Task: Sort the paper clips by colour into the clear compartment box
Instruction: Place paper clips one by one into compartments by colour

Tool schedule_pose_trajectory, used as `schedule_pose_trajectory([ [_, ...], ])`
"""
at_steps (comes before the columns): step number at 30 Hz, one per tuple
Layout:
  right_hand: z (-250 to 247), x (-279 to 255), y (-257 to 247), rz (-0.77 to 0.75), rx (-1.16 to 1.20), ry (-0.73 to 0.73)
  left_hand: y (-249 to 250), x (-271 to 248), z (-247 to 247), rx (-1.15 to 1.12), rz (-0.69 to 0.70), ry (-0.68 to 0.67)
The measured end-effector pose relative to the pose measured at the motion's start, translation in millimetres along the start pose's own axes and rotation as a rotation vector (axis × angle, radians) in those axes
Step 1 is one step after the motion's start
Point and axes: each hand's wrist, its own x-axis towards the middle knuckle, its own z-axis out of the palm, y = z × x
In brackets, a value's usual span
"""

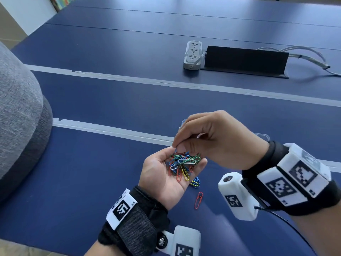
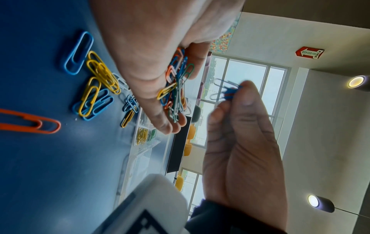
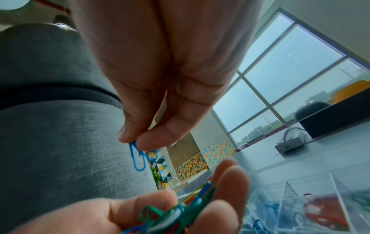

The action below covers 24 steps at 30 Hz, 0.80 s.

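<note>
- R hand fingers pinch blue clip, long axis hanging down.
- L hand loosely cupped below, carrying mixed clips.
- Box under R hand, twd far edge of table.

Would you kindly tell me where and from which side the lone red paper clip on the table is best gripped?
Probably from straight above, pinching the red paper clip across its narrow width at mid-length. It lies flat and alone on the table, so no side gives an edge. The right hand is busy pinching blue clips.
</note>
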Motion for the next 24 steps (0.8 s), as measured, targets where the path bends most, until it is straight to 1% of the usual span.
schedule_pose_trajectory([
  [3,-5.3,4.2,2.2,0.079,0.094,0.100,2.3,-1.0,-2.3,-0.003,-0.024,0.012],
  [6,-11.7,13.5,12.8,0.154,0.045,0.217,5.6,-1.9,-5.9,-0.024,-0.042,0.029],
  [8,-13.8,21.6,20.2,0.206,-0.049,0.246,7.4,-2.3,-8.4,-0.032,-0.033,0.048],
  [12,-9.9,35.2,28.4,0.284,-0.248,0.202,9.0,-3.5,-11.8,-0.054,-0.021,0.069],
  [16,-1.3,38.9,29.6,0.312,-0.433,0.067,9.8,-4.5,-13.9,-0.074,-0.016,0.062],
  [19,0.2,35.1,29.6,0.334,-0.443,0.043,11.0,-4.1,-14.9,-0.076,-0.015,0.061],
  [22,-5.3,30.5,28.7,0.366,-0.433,0.059,10.6,-4.2,-15.9,-0.084,-0.015,0.057],
  [24,-7.7,27.2,27.6,0.369,-0.470,0.051,9.1,-3.6,-15.5,-0.078,-0.017,0.058],
])
